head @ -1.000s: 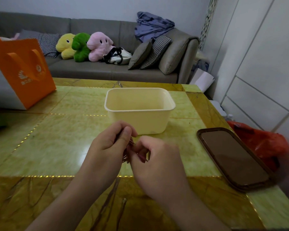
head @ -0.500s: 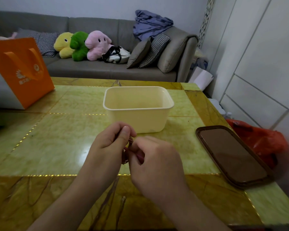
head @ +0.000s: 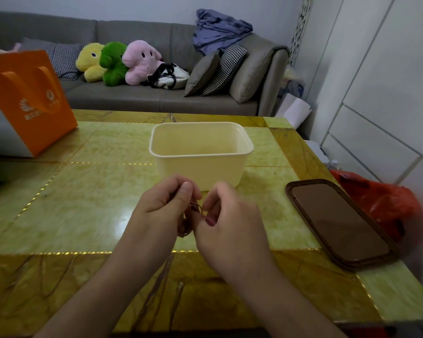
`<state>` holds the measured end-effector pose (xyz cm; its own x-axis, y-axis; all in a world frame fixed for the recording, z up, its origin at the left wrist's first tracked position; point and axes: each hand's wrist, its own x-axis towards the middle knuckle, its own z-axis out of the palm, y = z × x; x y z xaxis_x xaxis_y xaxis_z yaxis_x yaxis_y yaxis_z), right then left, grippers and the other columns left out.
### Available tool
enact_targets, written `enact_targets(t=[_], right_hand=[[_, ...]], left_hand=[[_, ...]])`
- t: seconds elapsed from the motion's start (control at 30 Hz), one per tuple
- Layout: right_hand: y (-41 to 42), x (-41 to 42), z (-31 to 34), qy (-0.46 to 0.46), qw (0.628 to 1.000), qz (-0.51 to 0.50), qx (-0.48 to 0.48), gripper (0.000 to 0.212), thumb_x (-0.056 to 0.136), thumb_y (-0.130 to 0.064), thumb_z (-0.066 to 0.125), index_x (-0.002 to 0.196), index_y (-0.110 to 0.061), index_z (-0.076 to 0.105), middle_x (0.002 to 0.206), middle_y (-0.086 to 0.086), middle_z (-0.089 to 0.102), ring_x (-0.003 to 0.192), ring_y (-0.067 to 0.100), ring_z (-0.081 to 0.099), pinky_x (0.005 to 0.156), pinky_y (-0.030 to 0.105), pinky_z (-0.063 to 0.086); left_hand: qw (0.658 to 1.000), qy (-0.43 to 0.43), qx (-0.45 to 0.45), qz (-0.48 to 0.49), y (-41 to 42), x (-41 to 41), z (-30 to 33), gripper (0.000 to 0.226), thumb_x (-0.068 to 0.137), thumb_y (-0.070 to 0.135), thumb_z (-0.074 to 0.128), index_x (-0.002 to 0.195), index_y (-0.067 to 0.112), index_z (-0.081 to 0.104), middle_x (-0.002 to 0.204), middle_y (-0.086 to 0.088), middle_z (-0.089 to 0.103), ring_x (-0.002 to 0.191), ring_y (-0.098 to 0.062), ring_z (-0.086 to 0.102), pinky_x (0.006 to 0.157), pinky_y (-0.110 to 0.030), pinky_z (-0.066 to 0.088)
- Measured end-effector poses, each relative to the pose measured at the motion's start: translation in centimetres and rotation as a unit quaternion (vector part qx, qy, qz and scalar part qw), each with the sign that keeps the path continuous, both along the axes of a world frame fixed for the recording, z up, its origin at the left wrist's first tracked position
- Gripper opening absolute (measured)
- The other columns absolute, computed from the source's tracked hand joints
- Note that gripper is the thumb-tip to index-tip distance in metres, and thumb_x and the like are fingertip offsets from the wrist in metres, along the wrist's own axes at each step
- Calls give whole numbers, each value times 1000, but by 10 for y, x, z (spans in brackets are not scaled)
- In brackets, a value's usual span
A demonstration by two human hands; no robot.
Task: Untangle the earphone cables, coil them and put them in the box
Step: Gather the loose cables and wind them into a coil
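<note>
Since a second ago, the two hands have drawn slightly apart above the glossy yellow-green marble worktop [head: 88, 206], exposing more of the thin brownish coiled earphone cable [head: 193, 217] between them. The left hand [head: 165, 206] curls its thumb and fingers around the top of the coil, pinching it. The right hand [head: 230, 223], fingers bent, nips the cable at its side. The bundle hangs just in front of the pale cream rectangular plastic box [head: 200, 152], not yet inside. A brown oblong lid [head: 340, 220] lies to the right; an orange paper bag [head: 29, 98] stands far left.
</note>
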<state>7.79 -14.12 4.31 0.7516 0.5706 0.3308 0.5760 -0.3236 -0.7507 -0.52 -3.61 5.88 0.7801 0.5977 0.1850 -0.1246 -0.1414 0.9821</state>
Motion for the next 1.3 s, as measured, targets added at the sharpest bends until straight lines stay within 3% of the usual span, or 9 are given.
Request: enact_targets(t=[0.1,0.2,0.27,0.47,0.57,0.67,0.8,1.07,1.3], right_hand=[[-2,1,2,-27,999,15,-15,20,93,-40,68,103,-34,52,65,-6,59,65,19,61,57,48,51],[-2,5,1,-45,997,19,-58,20,94,-48,58,92,-28,59,67,-3,63,67,23,62,58,45,52],[-1,8,1,-25,996,34,-81,29,94,-48,56,84,-23,66,63,-3,62,62,21,60,56,44,53],[-4,17,7,229,967,104,38,13,91,-20,76,82,-11,77,56,13,59,51,14,53,50,37,44],[-6,20,9,351,920,146,91,10,84,-6,75,89,1,71,58,12,52,48,14,51,43,28,39],[-5,23,13,474,852,181,127,16,79,-18,66,90,-6,68,58,1,39,44,8,33,43,22,21],[-3,23,12,480,854,152,132,17,100,-14,64,82,-14,66,56,-2,36,45,8,28,40,21,21],[-3,17,11,455,868,119,157,10,99,-13,66,89,-12,67,48,-6,45,40,7,37,41,22,22],[-6,22,13,504,848,146,78,12,99,-18,64,88,-16,66,55,-3,39,48,10,29,45,24,13]], left_hand=[[1000,3,-8,-25,-2,0,-1,28,109,14,50,87,6,65,70,-25,50,60,-23,44,50,-27,39],[998,8,-18,-53,-1,-1,0,26,107,22,56,88,7,65,77,-34,52,64,-29,44,58,-37,38],[998,6,-29,-52,0,-1,0,25,107,16,56,86,4,64,70,-26,51,60,-26,39,53,-32,37],[999,0,-37,-28,-2,-1,2,11,105,3,52,99,-6,55,56,-2,54,46,-15,45,47,-25,40],[1000,13,-10,2,-2,0,2,8,106,5,52,100,1,56,57,1,60,48,-15,50,53,-35,43],[999,31,17,24,1,-2,0,6,106,9,55,101,7,57,60,2,62,50,-12,50,57,-39,46],[999,36,34,22,-1,-1,-1,4,105,8,55,101,7,57,57,0,60,49,-10,54,53,-26,47],[997,51,39,51,-5,1,-2,12,100,9,57,90,3,59,60,1,65,52,-6,58,50,-18,46],[998,51,21,-28,-2,-5,-2,4,106,10,53,104,11,56,80,-23,66,64,-31,65,56,-31,54]])
